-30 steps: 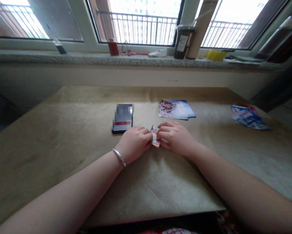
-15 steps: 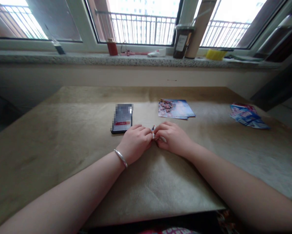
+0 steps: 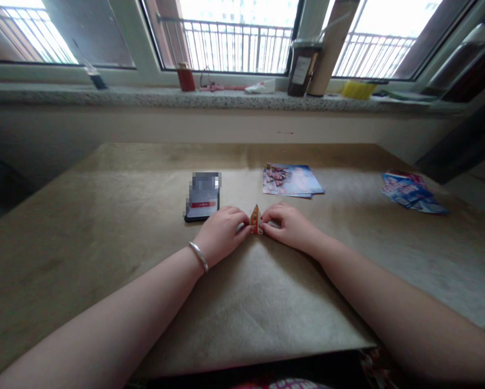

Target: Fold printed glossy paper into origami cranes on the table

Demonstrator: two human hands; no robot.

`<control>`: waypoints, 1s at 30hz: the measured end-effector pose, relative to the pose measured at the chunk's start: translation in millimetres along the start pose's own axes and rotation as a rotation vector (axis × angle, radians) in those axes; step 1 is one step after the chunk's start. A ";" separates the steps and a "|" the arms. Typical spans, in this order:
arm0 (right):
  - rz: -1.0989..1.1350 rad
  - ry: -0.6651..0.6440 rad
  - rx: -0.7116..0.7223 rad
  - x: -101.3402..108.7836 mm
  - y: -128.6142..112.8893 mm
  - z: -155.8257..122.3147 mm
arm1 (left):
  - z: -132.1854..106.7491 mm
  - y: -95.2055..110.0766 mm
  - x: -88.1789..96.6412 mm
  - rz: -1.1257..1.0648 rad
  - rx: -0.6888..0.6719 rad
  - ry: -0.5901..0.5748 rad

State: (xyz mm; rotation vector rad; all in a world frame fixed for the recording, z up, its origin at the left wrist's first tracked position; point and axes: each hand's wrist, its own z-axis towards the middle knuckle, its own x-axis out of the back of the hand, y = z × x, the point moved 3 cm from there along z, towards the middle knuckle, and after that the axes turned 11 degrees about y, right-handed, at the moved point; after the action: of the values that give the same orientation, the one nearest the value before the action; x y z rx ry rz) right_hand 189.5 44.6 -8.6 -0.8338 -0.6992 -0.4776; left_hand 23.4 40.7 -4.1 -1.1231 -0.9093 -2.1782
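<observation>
A small folded paper piece (image 3: 256,220), orange with a pointed top, stands upright between my two hands on the brown paper-covered table (image 3: 104,216). My left hand (image 3: 221,233), a silver bangle on its wrist, pinches the piece from the left with curled fingers. My right hand (image 3: 288,227) pinches it from the right, fingers closed around its edge. Much of the piece is hidden by my fingertips.
A black phone (image 3: 203,197) lies just beyond my left hand. A stack of printed sheets (image 3: 291,181) sits behind my right hand, and more printed sheets (image 3: 410,193) lie at the far right. The windowsill (image 3: 145,97) holds a red cup, a dark jar and small items.
Both hands shifted slightly away from me. The paper piece, earlier tilted and mostly covered, now stands upright with its orange point showing between my fingertips.
</observation>
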 end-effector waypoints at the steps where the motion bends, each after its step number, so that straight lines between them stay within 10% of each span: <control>1: -0.003 0.009 -0.006 -1.2 0.6 0.1 | 0.6 -0.6 -0.7 0.010 0.005 -0.004; 30: -0.096 0.034 -0.119 -7.1 8.8 -1.0 | -2.9 3.4 5.8 0.091 0.082 -0.056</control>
State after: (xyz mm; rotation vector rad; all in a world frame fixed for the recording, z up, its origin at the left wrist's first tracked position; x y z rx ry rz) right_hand 190.6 49.8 -18.6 -0.9046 -0.6865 -0.6238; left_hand 21.3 35.5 0.6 -1.1676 -0.9439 -2.0276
